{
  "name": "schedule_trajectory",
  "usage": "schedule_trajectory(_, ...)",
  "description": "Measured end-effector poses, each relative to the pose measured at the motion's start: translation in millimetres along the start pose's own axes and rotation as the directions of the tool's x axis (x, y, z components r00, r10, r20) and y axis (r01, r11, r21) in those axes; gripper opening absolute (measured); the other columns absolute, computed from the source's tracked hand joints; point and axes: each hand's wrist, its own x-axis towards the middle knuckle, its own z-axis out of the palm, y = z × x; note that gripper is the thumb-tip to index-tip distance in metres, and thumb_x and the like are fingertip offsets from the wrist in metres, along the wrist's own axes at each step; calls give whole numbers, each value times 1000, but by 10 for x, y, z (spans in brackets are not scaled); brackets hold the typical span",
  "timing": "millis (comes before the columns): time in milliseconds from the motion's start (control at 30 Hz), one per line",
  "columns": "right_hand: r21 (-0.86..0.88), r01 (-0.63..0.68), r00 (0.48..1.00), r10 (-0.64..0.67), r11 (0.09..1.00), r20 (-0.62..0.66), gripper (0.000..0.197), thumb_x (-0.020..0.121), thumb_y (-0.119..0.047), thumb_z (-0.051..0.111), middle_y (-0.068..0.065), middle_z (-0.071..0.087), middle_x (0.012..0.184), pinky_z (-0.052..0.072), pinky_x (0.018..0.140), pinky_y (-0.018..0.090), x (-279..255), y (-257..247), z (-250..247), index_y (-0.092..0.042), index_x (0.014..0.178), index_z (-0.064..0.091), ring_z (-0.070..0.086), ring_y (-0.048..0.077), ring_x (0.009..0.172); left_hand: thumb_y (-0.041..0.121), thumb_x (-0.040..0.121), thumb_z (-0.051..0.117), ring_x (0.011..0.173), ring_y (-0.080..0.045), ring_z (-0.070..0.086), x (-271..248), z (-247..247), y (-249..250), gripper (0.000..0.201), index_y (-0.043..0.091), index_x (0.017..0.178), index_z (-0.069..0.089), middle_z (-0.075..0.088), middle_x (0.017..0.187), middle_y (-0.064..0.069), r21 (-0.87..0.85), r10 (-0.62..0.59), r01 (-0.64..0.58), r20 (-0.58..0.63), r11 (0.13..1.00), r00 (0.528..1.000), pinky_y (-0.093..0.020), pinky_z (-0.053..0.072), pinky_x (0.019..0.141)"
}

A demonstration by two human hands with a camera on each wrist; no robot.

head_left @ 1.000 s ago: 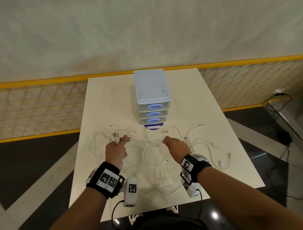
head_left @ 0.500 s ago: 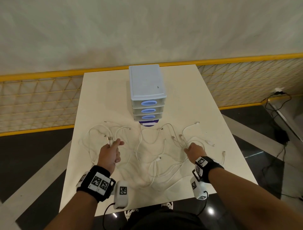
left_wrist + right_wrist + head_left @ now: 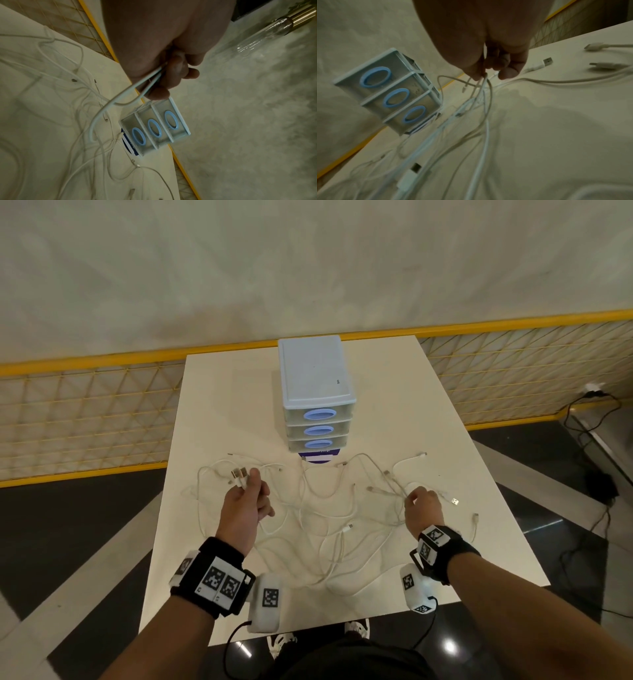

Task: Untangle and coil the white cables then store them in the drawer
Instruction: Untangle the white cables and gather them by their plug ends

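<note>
Several white cables [image 3: 329, 508] lie tangled across the near half of the white table [image 3: 394, 412]. My left hand [image 3: 245, 501] is raised at the left of the tangle and grips white cable ends, with USB plugs [image 3: 238, 474] sticking out past the thumb; in the left wrist view two strands [image 3: 120, 94] leave the curled fingers [image 3: 159, 93]. My right hand [image 3: 423, 505] is at the right of the tangle, and its fingertips [image 3: 474, 75] pinch a few cable strands [image 3: 485, 94]. Behind the cables stands the small three-drawer unit [image 3: 317, 392] with blue handles, all drawers closed.
Loose USB ends [image 3: 454, 501] lie right of my right hand near the table's right edge. A yellow mesh fence [image 3: 85, 412] runs behind and beside the table. Black cords [image 3: 589, 419] trail on the dark floor at right. My shoes [image 3: 356, 628] show under the near edge.
My right hand has slid out from the middle of the tangle to its right side, drawing cable strands with it. My left hand stayed at the left, still gripping the cable ends.
</note>
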Motion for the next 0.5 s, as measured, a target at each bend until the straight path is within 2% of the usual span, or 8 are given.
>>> schedule_trajectory(100,183,33,998,-24,983,-55,15,93,-12,46,21,60,95,38,70,33,-49,-112,-125,1,96,54,55,35,87,38,99,40,38,-9,25,-14,13,-45,42,11,67,47,26,41,9,-4,-42,42,9,999,999,-27,36,48)
schedule_trajectory(200,379,59,997,-35,923,-70,11,93,-12,38,13,54,81,36,64,32,-145,-317,-285,-5,88,45,49,28,74,36,99,42,37,-9,26,-7,6,-69,41,12,67,46,26,41,9,-10,-75,75,5,997,997,-25,33,45)
schedule_trajectory(267,525,64,998,-55,849,-33,12,93,-10,34,8,52,70,38,63,34,-198,-495,-360,-8,86,43,47,25,65,33,99,43,37,-8,25,-4,-3,-61,39,13,66,45,26,41,9,-32,-86,87,11,996,996,-23,31,43)
schedule_trajectory(333,696,28,994,-95,717,58,18,93,-9,34,0,48,55,37,56,33,-272,-699,-425,-12,80,45,42,18,52,28,98,47,38,-8,23,-15,-2,-47,38,15,62,43,25,43,10,-72,-89,91,35,993,995,-22,26,41)
schedule_trajectory(400,765,13,971,-189,644,143,23,95,-11,38,-7,42,44,35,52,31,-368,-901,-443,-12,78,53,37,13,43,21,95,54,38,-7,21,-22,-2,-38,40,20,57,43,24,44,10,-119,-84,92,64,989,994,-21,24,40)
schedule_trajectory(500,707,160,890,-411,688,199,26,99,-16,40,-3,41,49,36,51,26,-592,-1195,-404,-12,80,58,37,10,44,18,81,68,38,-7,20,-20,9,-25,33,21,60,43,23,44,10,-162,-74,90,101,983,992,-20,24,41)
